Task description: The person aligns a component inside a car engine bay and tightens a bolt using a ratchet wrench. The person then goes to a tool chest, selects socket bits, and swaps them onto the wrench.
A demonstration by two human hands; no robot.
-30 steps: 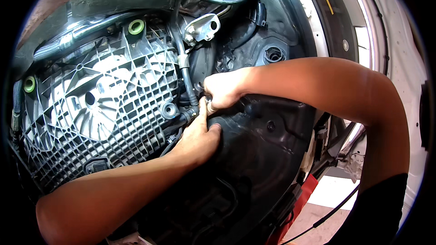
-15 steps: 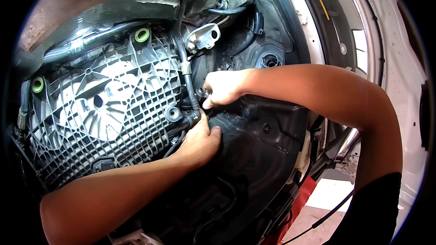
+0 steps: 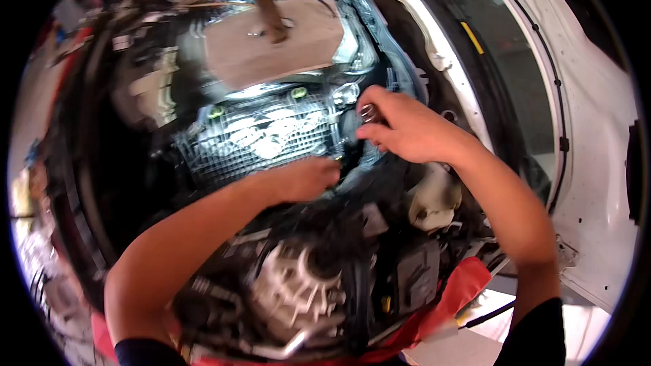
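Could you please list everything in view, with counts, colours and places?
gridded panel: one, grey-white, near centre
rings: two, green, panel's upper edge
flat panel: one, tan, upper centre
strip: one, yellow, upper right
body panel: one, white, right edge
rounded part: one, cream, centre right
ribbed casing: one, beige, lower centre
covering: count unclear, red, lower edge
metal piece: one, silver, right of gridded panel
Blurred parts omitted.
sleeves: two, black, bottom edge
left hand: one, bare, by gridded panel
right hand: one, bare, holding metal piece
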